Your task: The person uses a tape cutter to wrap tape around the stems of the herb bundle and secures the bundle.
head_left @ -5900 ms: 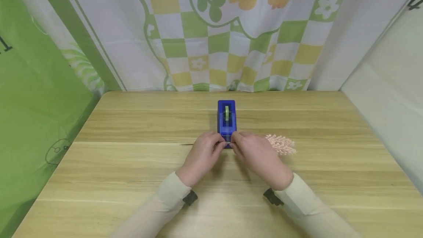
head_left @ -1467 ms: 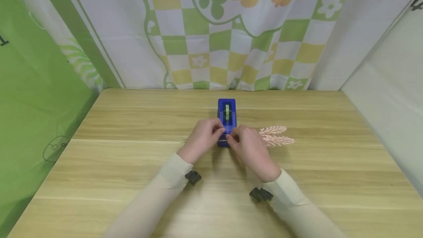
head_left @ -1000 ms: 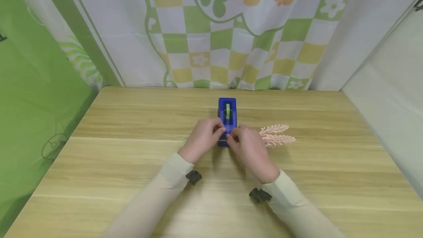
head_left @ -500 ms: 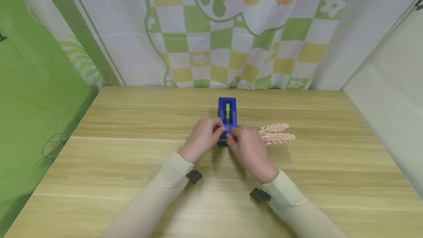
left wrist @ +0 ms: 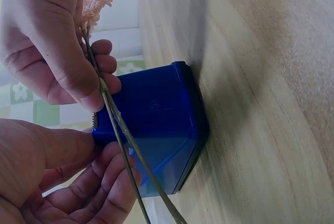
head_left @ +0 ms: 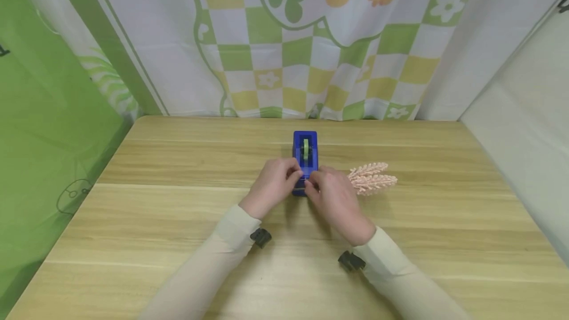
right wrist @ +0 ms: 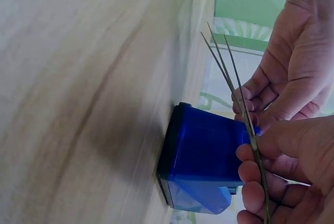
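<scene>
A blue tape dispenser (head_left: 305, 154) stands mid-table with a green-cored roll. My right hand (head_left: 339, 201) pinches the thin stems of pale pink artificial flowers (head_left: 373, 180), whose heads stick out to the right. In the right wrist view, several bare stem ends (right wrist: 225, 67) point away past the dispenser's front. My left hand (head_left: 273, 184) has thumb and index finger together at the dispenser's cutter edge, seemingly pinching the clear tape, which is hardly visible. The stems (left wrist: 125, 130) cross in front of its curled fingers in the left wrist view. A metal cutter (left wrist: 95, 119) shows between the hands.
The wooden table (head_left: 178, 162) spreads around the dispenser. A patterned curtain (head_left: 266, 53) hangs behind its far edge. Green cloth (head_left: 44, 137) is at the left and a pale wall (head_left: 520, 88) at the right.
Since the oldest frame, both hands have moved slightly away from me, and the left has come to the cutter edge. In the last second, the flower heads have turned slightly while the hands stayed nearly still.
</scene>
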Motion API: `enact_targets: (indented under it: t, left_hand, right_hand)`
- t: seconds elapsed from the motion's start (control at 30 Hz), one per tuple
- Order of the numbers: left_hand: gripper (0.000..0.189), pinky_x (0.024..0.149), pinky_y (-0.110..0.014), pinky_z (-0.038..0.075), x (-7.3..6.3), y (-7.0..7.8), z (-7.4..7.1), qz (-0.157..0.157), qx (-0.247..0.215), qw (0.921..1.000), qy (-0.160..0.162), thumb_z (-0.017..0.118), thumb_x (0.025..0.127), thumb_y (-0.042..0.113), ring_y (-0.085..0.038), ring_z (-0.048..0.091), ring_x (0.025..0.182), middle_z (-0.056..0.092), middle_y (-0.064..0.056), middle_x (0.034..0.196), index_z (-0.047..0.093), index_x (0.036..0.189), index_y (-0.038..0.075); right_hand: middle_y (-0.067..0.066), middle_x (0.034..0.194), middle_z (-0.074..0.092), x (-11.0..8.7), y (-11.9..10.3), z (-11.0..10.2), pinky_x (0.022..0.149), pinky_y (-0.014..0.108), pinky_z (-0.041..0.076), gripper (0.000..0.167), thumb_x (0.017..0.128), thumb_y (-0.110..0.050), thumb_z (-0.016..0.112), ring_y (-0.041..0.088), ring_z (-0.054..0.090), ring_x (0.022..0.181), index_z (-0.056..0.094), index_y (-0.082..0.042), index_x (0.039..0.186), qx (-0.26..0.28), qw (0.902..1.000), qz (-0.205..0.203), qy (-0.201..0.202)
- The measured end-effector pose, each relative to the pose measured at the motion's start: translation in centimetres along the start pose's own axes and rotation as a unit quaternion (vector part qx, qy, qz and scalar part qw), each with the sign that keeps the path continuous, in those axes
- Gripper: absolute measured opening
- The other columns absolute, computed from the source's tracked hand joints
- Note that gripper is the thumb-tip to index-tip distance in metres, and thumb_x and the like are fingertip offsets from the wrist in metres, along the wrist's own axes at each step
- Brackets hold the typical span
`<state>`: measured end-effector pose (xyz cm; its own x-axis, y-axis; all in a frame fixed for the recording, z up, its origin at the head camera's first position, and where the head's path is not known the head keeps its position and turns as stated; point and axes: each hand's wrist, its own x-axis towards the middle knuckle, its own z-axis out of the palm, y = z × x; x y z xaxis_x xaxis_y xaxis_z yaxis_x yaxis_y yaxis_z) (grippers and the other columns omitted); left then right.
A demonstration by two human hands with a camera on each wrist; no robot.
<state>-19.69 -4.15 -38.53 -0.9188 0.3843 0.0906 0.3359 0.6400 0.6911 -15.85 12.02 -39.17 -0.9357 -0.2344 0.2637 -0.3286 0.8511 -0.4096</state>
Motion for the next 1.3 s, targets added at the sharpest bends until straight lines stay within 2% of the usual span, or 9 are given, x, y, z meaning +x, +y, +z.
enact_targets:
  t: [0.83, 1.07, 1.3]
  left_hand:
    - [0.013, 0.058, -0.019, 0.044, -0.04, 0.07, 0.05, -0.013, 0.002, 0.9999, -0.001, 0.065, 0.103, 0.012, -0.012, 0.055, 0.067, 0.071, -0.008, 0.083, 0.073, 0.096, 0.004]
    - [0.013, 0.059, -0.02, 0.045, -0.07, 0.12, 0.08, -0.006, 0.003, 1.0, 0.003, 0.065, 0.103, 0.011, -0.012, 0.056, 0.068, 0.073, -0.009, 0.085, 0.073, 0.096, 0.004]
    - [0.014, 0.061, -0.02, 0.047, -0.14, 0.17, 0.06, -0.012, 0.0, 0.9999, 0.0, 0.064, 0.104, 0.012, -0.012, 0.058, 0.07, 0.074, -0.009, 0.088, 0.073, 0.097, 0.004]
  right_hand:
    - [0.002, 0.072, 0.062, 0.4, 0.3, -0.61, 0.062, 0.028, 0.044, 0.018, 0.094, -0.012, 0.073, 0.013, 0.05, 0.063, 0.071, -0.006, 0.077, -0.016, 0.9988, -0.034, -0.031]
    - [0.001, 0.072, 0.06, 0.22, 0.62, -0.67, 0.06, 0.025, 0.042, 0.021, 0.094, -0.01, 0.074, 0.013, 0.048, 0.063, 0.068, -0.008, 0.074, -0.006, 0.9986, -0.042, -0.033]
    - [0.001, 0.075, 0.062, 0.05, 0.89, -0.62, 0.059, 0.024, 0.045, 0.021, 0.095, -0.011, 0.072, 0.012, 0.051, 0.064, 0.069, -0.008, 0.075, 0.021, 0.9986, -0.035, -0.033]
